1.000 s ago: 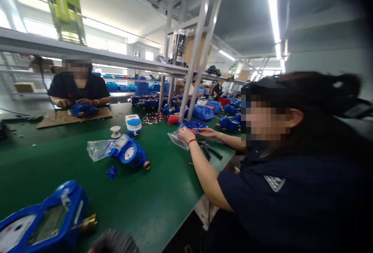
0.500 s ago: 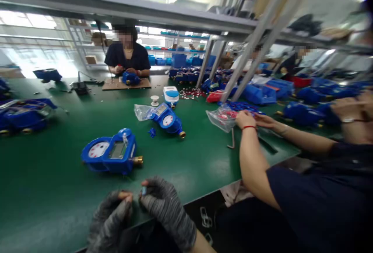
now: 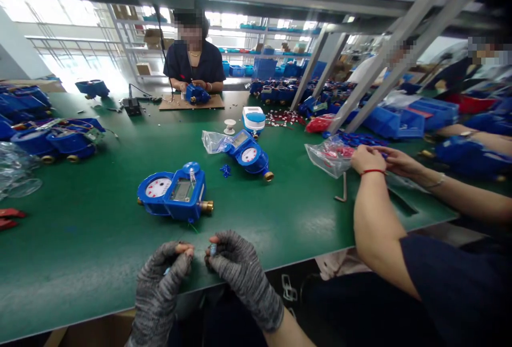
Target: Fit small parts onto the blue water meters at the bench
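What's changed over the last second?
The head view swung left and down, bringing the left hand and right hand, both gloved, into view over the green table's near edge. No clear grasp or release. Unmoved: near blue water meter, farther blue water meter, white spool.

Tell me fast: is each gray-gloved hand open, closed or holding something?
Left hand: closed, fingertips pinched; anything held is too small to tell.
Right hand: fingers curled; open or closed, or holding anything, cannot be told.
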`<state>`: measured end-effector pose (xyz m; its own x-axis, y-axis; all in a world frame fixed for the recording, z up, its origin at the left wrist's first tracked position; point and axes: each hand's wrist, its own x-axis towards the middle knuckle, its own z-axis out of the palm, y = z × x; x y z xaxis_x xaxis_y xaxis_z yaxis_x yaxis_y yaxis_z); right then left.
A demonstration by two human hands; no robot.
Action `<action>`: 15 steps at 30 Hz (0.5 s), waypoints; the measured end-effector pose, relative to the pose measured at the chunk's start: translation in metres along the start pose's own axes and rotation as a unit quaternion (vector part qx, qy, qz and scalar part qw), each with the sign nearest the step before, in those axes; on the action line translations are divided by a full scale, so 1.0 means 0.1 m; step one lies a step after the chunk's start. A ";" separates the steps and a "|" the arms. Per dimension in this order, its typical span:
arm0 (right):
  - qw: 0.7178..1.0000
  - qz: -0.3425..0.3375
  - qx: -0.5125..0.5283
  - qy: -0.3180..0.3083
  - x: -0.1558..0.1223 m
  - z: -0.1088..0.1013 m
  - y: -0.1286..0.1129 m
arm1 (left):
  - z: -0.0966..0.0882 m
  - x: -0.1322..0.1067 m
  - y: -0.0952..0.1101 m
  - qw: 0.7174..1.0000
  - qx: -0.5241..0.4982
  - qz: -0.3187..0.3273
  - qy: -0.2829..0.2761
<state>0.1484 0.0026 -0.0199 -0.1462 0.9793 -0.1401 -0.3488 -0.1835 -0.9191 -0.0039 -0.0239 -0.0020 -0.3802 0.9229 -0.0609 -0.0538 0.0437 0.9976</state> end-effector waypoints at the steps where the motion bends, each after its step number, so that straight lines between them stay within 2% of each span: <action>1: 1.000 0.003 -0.002 0.000 0.00 0.00 0.00 | 0.00 0.00 0.00 1.000 -0.002 0.002 0.000; 10: 1.000 0.018 0.001 -0.003 -0.02 0.00 -0.02 | -0.02 0.01 -0.01 1.000 -0.005 0.014 0.003; 15: 1.000 0.018 -0.008 0.000 -0.02 0.00 -0.03 | -0.04 0.03 -0.05 1.000 0.014 0.016 -0.013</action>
<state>0.1493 0.0014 -0.0169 -0.1582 0.9719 -0.1740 -0.3275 -0.2179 -0.9194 -0.0081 -0.0229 -0.0071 -0.3567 0.9338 -0.0292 -0.0165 0.0250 0.9996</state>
